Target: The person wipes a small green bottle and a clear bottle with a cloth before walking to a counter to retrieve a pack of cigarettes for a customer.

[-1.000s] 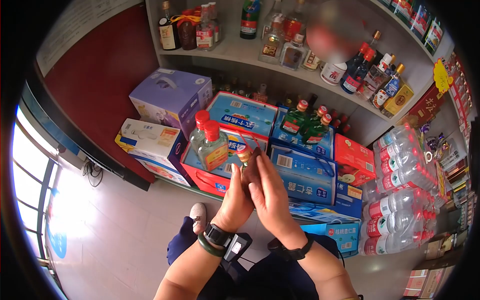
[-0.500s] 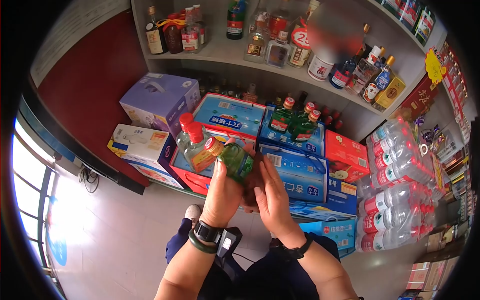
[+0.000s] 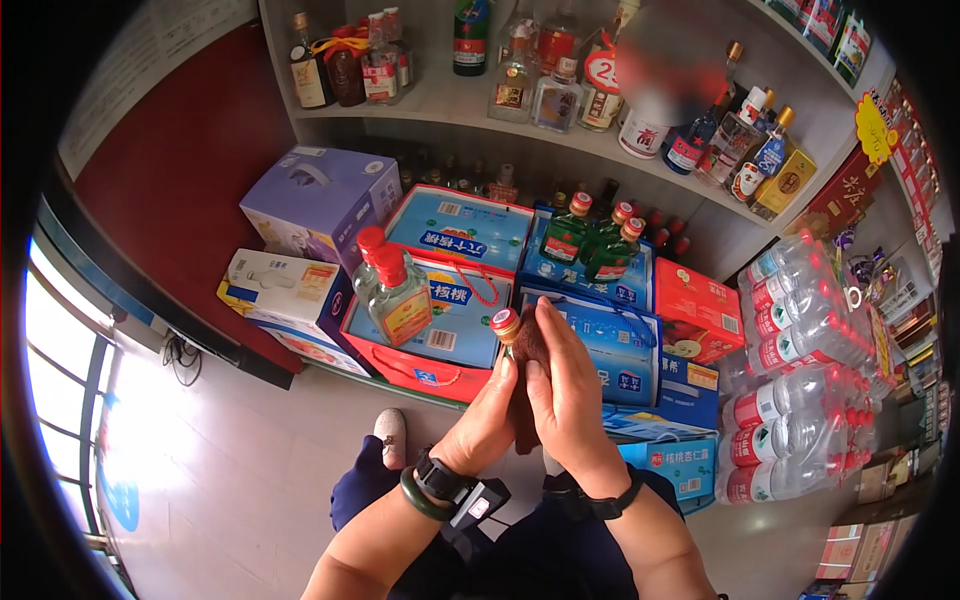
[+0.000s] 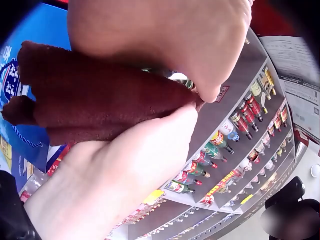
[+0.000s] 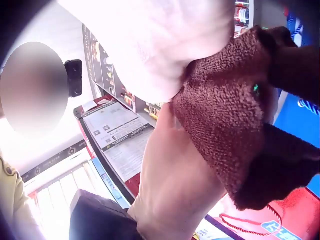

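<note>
In the head view a bottle with a red-and-white cap (image 3: 504, 322) stands up from between the two hands, most of its body hidden. My left hand (image 3: 478, 430) grips it from the left, thumb up along its neck. A brown cloth (image 3: 525, 400) lies over its right side, and my right hand (image 3: 572, 405) presses that cloth with long, nearly straight fingers. The left wrist view has the cloth (image 4: 100, 95) hanging between both palms; a bit of glass shows above it. From the right wrist, the cloth (image 5: 220, 105) covers nearly all of the bottle.
Two red-capped clear bottles (image 3: 398, 300) stand on a blue-and-red carton (image 3: 460, 345) beyond the hands. Several green bottles (image 3: 610, 250) are on cartons behind. Packs of large plastic bottles (image 3: 790, 430) are at the right. A bottle shelf (image 3: 440, 100) runs across the back.
The bottle, tilted left with its green body showing half a second ago, has swung back between the palms with its cap up. Both hands have shifted a little right with the cloth.
</note>
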Tool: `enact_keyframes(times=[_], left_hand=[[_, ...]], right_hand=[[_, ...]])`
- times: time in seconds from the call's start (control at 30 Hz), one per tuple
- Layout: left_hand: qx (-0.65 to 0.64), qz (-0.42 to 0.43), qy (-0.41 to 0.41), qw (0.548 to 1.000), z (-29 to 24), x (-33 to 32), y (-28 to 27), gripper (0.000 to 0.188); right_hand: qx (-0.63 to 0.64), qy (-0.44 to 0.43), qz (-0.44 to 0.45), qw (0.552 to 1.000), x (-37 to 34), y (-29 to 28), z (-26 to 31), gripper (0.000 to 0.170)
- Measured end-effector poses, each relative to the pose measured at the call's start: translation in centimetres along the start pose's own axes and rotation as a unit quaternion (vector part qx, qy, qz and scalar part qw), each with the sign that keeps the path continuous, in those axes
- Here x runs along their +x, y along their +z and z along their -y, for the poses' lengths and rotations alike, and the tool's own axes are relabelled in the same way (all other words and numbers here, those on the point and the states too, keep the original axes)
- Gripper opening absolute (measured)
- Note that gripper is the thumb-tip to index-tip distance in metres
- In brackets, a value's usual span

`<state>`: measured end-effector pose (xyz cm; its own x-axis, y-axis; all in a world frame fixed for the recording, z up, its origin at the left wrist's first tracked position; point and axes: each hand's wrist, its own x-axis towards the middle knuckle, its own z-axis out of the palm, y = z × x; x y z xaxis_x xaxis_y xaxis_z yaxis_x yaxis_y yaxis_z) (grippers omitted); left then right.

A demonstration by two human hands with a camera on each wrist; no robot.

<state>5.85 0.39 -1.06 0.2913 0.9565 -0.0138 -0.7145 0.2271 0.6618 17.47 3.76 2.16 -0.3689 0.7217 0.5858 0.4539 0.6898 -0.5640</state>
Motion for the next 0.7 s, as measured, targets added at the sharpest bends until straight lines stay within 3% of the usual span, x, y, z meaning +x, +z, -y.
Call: enact_keyframes(times=[0.23,0.43,0.63,0.7], left_hand=[[0.053,-0.017,0.119,0.991,-2.7,-0.4,0.5,0.079],[-0.030,-0.045,0.106,0.993,-4.4,-1.0,-0.2,0.077],[-0.108,-0.006,0.132,0.985,-4.9,-1.0,-0.5,0.071],[-0.108,-0.002,0.152,0.982,-4.7,-1.0,-0.4,0.070]], right_hand=[[-0.003,-0.048,0.003,0.999,-0.4,1.0,0.4,0.057],[0.009,-0.050,0.019,0.999,-0.6,1.4,0.3,0.056],[0.098,0.019,-0.005,0.995,-0.9,2.0,0.5,0.048],[0.218,0.089,-0.035,0.971,-0.6,2.2,1.1,0.044]])
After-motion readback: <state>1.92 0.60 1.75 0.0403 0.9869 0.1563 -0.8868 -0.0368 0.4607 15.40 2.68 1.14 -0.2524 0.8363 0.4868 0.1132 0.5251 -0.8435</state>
